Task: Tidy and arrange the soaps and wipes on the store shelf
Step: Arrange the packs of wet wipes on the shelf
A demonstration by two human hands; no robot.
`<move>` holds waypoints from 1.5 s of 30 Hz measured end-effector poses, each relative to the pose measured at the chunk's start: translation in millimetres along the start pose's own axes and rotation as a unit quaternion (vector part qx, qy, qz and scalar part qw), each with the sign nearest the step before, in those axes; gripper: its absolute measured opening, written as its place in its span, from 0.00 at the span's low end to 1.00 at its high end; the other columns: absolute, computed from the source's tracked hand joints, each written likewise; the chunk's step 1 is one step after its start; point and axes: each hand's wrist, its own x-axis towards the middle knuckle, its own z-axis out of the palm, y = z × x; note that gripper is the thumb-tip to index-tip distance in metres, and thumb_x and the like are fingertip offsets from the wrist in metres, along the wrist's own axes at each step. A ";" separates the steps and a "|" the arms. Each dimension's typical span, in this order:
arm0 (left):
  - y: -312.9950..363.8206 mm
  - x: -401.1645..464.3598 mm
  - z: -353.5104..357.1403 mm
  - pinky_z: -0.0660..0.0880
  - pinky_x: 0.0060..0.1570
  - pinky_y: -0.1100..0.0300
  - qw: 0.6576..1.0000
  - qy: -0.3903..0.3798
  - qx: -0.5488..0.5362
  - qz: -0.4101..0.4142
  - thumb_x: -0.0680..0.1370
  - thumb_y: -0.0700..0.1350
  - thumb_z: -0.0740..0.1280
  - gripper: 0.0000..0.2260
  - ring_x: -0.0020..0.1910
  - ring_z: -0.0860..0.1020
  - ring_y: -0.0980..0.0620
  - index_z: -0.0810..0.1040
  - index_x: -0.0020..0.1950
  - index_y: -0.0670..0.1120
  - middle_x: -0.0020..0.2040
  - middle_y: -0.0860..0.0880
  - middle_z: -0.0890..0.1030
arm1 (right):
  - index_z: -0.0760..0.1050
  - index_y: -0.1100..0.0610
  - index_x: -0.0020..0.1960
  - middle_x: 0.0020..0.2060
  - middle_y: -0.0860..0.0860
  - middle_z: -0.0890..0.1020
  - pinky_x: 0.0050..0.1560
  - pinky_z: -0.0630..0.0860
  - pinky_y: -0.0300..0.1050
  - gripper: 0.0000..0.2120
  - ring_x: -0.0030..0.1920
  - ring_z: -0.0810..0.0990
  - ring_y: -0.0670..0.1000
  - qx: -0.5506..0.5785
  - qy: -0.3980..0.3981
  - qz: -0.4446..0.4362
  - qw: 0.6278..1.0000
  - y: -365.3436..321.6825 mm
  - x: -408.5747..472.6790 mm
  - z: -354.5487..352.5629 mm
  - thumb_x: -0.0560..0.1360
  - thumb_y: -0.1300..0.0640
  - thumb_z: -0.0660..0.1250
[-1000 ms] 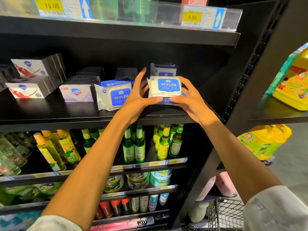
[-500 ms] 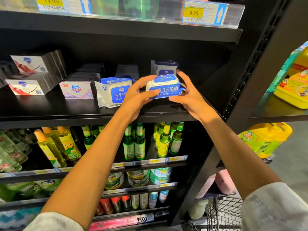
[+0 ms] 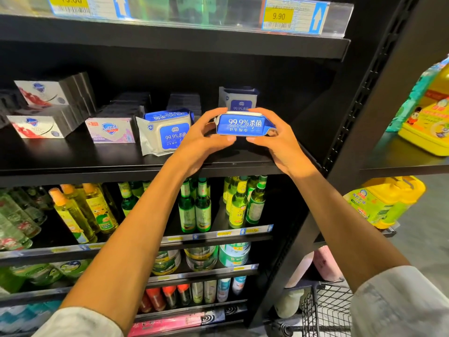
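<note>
A blue and white wipes pack (image 3: 244, 125) is gripped from both ends by my left hand (image 3: 202, 139) and my right hand (image 3: 275, 139), just above the black shelf (image 3: 73, 164), its blue long edge facing me. To its left another wipes pack (image 3: 167, 132) leans upright with one lying flat on top. A third wipes pack (image 3: 239, 100) stands behind the held one. Further left are a pink soap box (image 3: 110, 130) and stacked white and red soap boxes (image 3: 36, 110).
Green and yellow bottles (image 3: 194, 210) fill the shelf below, with cans and tubes lower down. Yellow detergent jugs (image 3: 384, 200) stand on the unit to the right. A wire basket (image 3: 328, 310) is at bottom right. The upper shelf lip carries price tags (image 3: 279, 17).
The held wipes pack has been tipped from face-up toward me onto its long edge and lowered toward the shelf. Both hands stayed on its ends.
</note>
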 end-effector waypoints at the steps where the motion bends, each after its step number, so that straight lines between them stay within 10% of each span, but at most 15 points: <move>1: -0.6 -0.1 0.6 0.80 0.64 0.48 1.000 -0.002 0.022 0.004 0.75 0.35 0.77 0.31 0.67 0.79 0.48 0.73 0.74 0.54 0.69 0.46 0.77 | 0.75 0.49 0.70 0.66 0.51 0.80 0.67 0.78 0.59 0.27 0.70 0.77 0.53 0.009 0.005 0.001 1.000 -1.0 -0.3 0.3 0.73 0.58 0.78; 11: -5.5 -1.8 -0.8 0.77 0.67 0.44 0.991 0.041 0.114 0.065 0.71 0.46 0.80 0.32 0.72 0.73 0.51 0.74 0.73 0.53 0.73 0.49 0.74 | 0.72 0.53 0.70 0.65 0.54 0.81 0.63 0.81 0.57 0.23 0.69 0.79 0.55 0.056 -0.046 0.052 0.996 -4.0 -2.4 1.1 0.78 0.65 0.71; 18: -3.8 -4.1 5.1 0.79 0.64 0.46 0.995 0.049 0.073 0.048 0.77 0.37 0.76 0.23 0.65 0.81 0.49 0.75 0.70 0.42 0.63 0.46 0.84 | 0.68 0.59 0.75 0.67 0.57 0.80 0.63 0.81 0.57 0.32 0.68 0.80 0.56 0.072 -0.054 0.098 0.991 -6.4 -1.9 1.8 0.75 0.57 0.77; 45: 1.0 -2.5 5.1 0.80 0.62 0.42 0.998 0.058 0.016 -0.023 0.76 0.37 0.77 0.29 0.61 0.84 0.46 0.70 0.74 0.46 0.62 0.46 0.85 | 0.72 0.58 0.73 0.64 0.54 0.83 0.64 0.81 0.54 0.21 0.65 0.83 0.54 0.092 -0.023 0.111 0.989 -12.4 -1.6 4.7 0.81 0.62 0.68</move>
